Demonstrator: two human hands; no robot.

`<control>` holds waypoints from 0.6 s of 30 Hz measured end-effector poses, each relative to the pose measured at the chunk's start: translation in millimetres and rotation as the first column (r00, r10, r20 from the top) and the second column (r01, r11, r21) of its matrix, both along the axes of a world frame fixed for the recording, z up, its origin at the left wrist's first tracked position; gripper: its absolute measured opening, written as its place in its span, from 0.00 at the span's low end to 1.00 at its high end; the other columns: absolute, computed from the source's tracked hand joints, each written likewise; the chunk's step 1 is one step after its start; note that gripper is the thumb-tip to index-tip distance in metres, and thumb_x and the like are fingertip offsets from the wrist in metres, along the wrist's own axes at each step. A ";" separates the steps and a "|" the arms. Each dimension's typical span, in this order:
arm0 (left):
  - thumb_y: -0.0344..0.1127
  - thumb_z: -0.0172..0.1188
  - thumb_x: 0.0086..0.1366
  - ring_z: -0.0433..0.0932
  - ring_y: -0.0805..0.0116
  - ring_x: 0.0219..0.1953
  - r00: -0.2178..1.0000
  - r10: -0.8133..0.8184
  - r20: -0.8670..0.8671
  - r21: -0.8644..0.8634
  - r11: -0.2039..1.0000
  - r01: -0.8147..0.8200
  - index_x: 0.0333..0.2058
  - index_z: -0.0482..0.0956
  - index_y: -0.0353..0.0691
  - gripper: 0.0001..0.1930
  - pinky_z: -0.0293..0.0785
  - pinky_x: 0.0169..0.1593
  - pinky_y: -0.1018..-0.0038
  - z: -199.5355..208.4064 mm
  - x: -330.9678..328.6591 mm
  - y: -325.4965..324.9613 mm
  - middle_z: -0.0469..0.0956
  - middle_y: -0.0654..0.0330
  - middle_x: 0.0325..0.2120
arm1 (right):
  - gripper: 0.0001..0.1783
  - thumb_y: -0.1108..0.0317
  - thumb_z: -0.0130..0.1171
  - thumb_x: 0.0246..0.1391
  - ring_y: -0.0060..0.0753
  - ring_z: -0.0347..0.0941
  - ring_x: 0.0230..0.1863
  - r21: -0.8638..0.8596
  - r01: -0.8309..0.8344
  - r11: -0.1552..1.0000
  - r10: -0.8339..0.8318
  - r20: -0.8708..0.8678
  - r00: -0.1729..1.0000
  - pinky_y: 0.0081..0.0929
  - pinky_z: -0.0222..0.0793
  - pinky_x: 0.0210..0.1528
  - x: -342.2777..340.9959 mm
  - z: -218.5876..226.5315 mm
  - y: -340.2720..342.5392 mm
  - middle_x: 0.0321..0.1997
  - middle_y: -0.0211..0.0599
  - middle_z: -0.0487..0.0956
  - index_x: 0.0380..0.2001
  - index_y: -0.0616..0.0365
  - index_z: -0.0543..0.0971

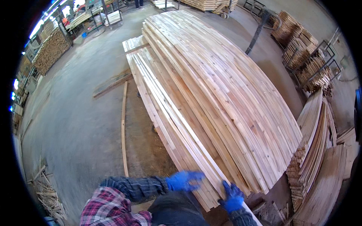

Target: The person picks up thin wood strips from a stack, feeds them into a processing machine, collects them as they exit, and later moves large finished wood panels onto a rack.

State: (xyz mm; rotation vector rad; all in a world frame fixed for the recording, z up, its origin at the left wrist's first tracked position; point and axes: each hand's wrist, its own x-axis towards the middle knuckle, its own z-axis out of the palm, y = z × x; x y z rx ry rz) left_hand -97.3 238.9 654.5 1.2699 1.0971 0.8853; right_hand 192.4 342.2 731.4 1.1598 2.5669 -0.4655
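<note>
Pale wood strip (201, 150), long, narrow, nearly white, straight-edged, on the lower step of the board stack (222, 90), running 11 to 5 o'clock. Right hand (232, 196), blue-gloved, on its near end at 5; can't tell if fingers are clamped. Left hand (184, 181), blue-gloved, at 6, over the neighbouring boards, fingers apart; contact unclear. Loose batten (123, 128) on floor, 8–9. Scrap pile (48, 196), 8. More lumber (315, 150), 3–4.
</note>
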 end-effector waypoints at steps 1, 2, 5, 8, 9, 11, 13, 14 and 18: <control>0.57 0.62 0.62 0.71 0.47 0.61 0.932 0.214 -0.293 0.216 0.964 -0.153 0.66 0.63 0.41 0.40 0.65 0.65 0.59 15.9 -22.8 6.9 0.70 0.44 0.60 | 0.50 0.48 0.71 0.36 0.57 0.72 0.57 0.064 0.010 0.998 -0.011 0.026 1.000 0.56 0.64 0.55 27.1 8.9 -8.9 0.62 0.52 0.71 0.68 0.29 0.65; 0.58 0.64 0.59 0.67 0.48 0.63 0.785 0.279 -0.553 0.296 0.947 -0.128 0.69 0.59 0.45 0.44 0.62 0.67 0.56 20.7 -44.3 17.0 0.66 0.45 0.63 | 0.50 0.50 0.73 0.34 0.57 0.70 0.58 0.050 0.049 0.998 -0.052 0.071 0.996 0.56 0.63 0.57 52.3 20.2 -18.9 0.61 0.51 0.71 0.66 0.32 0.67; 0.60 0.70 0.48 0.57 0.47 0.69 0.343 0.143 -0.928 0.220 0.956 0.195 0.72 0.47 0.51 0.58 0.48 0.71 0.51 5.3 -95.8 58.2 0.54 0.47 0.69 | 0.46 0.61 0.70 0.40 0.54 0.71 0.57 0.142 0.054 0.988 -0.080 0.184 0.980 0.52 0.66 0.58 115.5 63.0 -51.0 0.56 0.46 0.76 0.67 0.43 0.67; 0.52 0.72 0.46 0.54 0.50 0.71 0.161 0.055 -0.985 0.127 0.869 0.478 0.70 0.53 0.51 0.54 0.46 0.72 0.50 -22.5 -109.4 81.8 0.55 0.48 0.69 | 0.47 0.56 0.72 0.33 0.53 0.69 0.57 0.090 0.120 0.989 -0.137 0.224 0.965 0.54 0.63 0.56 182.3 62.2 -86.4 0.57 0.43 0.74 0.64 0.37 0.70; 0.47 0.72 0.44 0.57 0.49 0.69 0.242 0.130 -0.962 0.244 0.808 0.536 0.67 0.60 0.50 0.49 0.49 0.71 0.48 -49.5 -114.4 81.9 0.60 0.48 0.66 | 0.47 0.55 0.73 0.30 0.54 0.69 0.56 0.088 0.120 0.989 -0.134 0.173 0.976 0.54 0.63 0.54 196.2 60.4 -102.5 0.57 0.44 0.73 0.62 0.34 0.72; 0.45 0.67 0.46 0.70 0.56 0.59 0.304 0.025 -0.952 0.224 0.735 0.640 0.62 0.68 0.53 0.40 0.53 0.68 0.51 -70.3 -103.5 94.0 0.74 0.56 0.53 | 0.40 0.57 0.64 0.40 0.47 0.73 0.54 0.099 0.164 0.981 -0.178 0.149 0.973 0.47 0.66 0.50 203.9 65.4 -122.9 0.58 0.38 0.74 0.63 0.26 0.71; 0.50 0.72 0.41 0.72 0.57 0.55 0.140 -0.134 -0.981 0.010 0.686 0.727 0.60 0.69 0.54 0.43 0.58 0.65 0.51 -58.8 -90.7 93.5 0.75 0.57 0.49 | 0.46 0.59 0.67 0.37 0.47 0.72 0.55 0.017 0.257 0.966 -0.258 0.081 0.963 0.49 0.65 0.52 202.2 58.9 -148.5 0.60 0.37 0.73 0.65 0.28 0.68; 0.51 0.73 0.39 0.72 0.56 0.55 0.200 -0.099 -0.975 0.078 0.689 0.720 0.59 0.69 0.53 0.45 0.59 0.64 0.51 -68.7 -91.6 85.4 0.75 0.56 0.48 | 0.48 0.60 0.68 0.36 0.48 0.72 0.55 -0.012 0.284 0.959 -0.282 0.077 0.956 0.49 0.65 0.52 212.8 42.8 -156.0 0.60 0.36 0.73 0.66 0.28 0.66; 0.50 0.74 0.33 0.72 0.52 0.48 0.274 -0.108 -0.956 0.166 0.572 0.803 0.53 0.72 0.51 0.42 0.63 0.56 0.47 -47.5 -65.1 78.2 0.75 0.55 0.43 | 0.51 0.62 0.68 0.36 0.49 0.72 0.56 -0.062 0.379 0.923 -0.377 0.036 0.925 0.50 0.66 0.53 248.9 0.9 -200.8 0.61 0.37 0.72 0.69 0.30 0.62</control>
